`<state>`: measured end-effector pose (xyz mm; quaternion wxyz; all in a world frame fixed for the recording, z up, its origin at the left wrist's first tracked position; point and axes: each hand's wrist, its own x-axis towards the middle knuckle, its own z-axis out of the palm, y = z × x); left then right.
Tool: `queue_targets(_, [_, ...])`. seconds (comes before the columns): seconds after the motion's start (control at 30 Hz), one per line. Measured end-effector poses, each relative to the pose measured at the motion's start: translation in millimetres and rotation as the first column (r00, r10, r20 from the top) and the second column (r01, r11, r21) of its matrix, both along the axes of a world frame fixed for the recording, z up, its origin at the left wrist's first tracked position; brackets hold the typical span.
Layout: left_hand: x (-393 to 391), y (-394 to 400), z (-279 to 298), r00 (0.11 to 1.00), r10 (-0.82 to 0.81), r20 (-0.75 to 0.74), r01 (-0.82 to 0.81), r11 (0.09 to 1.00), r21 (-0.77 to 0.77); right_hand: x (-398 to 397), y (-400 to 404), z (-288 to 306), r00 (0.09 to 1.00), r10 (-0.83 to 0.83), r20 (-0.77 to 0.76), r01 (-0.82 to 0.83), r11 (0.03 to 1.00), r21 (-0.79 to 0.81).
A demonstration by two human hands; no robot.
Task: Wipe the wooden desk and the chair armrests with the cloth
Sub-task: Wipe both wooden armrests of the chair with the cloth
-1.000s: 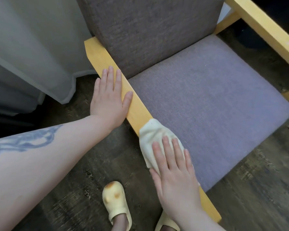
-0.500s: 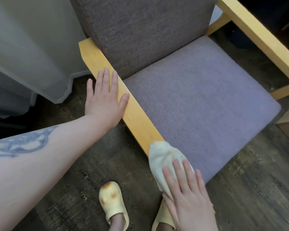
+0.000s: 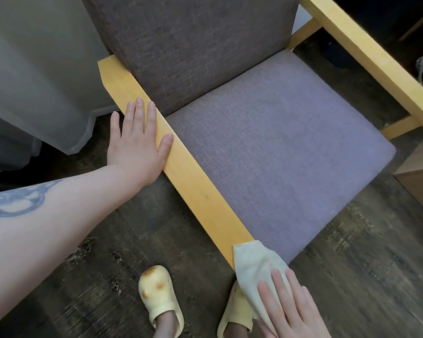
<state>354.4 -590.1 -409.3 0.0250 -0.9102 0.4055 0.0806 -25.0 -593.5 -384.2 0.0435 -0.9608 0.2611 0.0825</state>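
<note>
A chair with a grey-purple seat (image 3: 286, 152) and backrest has two light wooden armrests. The near armrest (image 3: 195, 189) runs diagonally from upper left to lower right. My left hand (image 3: 137, 145) lies flat on its upper part, fingers apart, holding nothing. My right hand (image 3: 291, 306) presses a pale cream cloth (image 3: 257, 267) flat onto the armrest's front end, at the bottom of the view. The far armrest (image 3: 366, 52) crosses the upper right corner.
A grey curtain (image 3: 39, 76) hangs at the left, reaching the dark wooden floor (image 3: 352, 276). My feet in yellow slippers (image 3: 156, 293) stand just below the near armrest. A wooden box corner (image 3: 418, 172) sits at the right edge, and a dark shoe lies beyond the far armrest.
My right hand has slid the cloth down the near armrest toward its front end. My left hand has stayed flat on the armrest's upper part.
</note>
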Motion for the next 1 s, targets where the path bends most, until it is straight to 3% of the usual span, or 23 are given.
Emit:
queue_targets(0.07, [-1.4, -0.4, -0.5, 1.0, 0.006, 0.006, -0.006, 1.0, -0.01, 10.3, -0.8, -0.6, 1.0, 0.0, 0.032, -0.001, 1.0, 0.014])
queue_targets(0.3, [0.9, -1.1, -4.8, 0.998, -0.059, 0.002, 0.059, 0.998, -0.01, 185.5, -20.6, -13.0, 0.999, -0.026, 0.047, 0.021, 0.995, 0.102])
queue_targets(0.4, [6.6, -1.0, -4.8, 0.996, -0.082, -0.044, 0.083, 0.997, 0.003, 163.4, -22.8, -12.6, 1.0, 0.026, 0.005, -0.026, 0.995, 0.101])
queue_targets(0.63, [2.0, 1.0, -6.7, 0.996, -0.053, -0.066, 0.05, 0.997, -0.052, 22.3, 2.9, -4.5, 0.999, 0.043, -0.009, -0.043, 0.995, 0.09])
queue_targets(0.73, [0.2, 0.0, -8.0, 0.997, -0.046, -0.061, 0.042, 0.996, -0.076, 55.0, -2.0, -5.9, 1.0, -0.009, 0.026, 0.005, 0.989, 0.147])
queue_targets(0.9, [20.0, 6.5, -7.9, 0.99, -0.137, -0.021, 0.135, 0.988, -0.071, 198.0, -25.5, -15.2, 0.996, -0.018, 0.082, 0.003, 0.985, 0.174])
queue_targets(1.0, [48.2, 6.9, -6.4, 0.998, -0.033, -0.051, 0.03, 0.999, -0.045, 213.3, -23.2, -16.4, 0.995, -0.058, 0.079, 0.045, 0.986, 0.163])
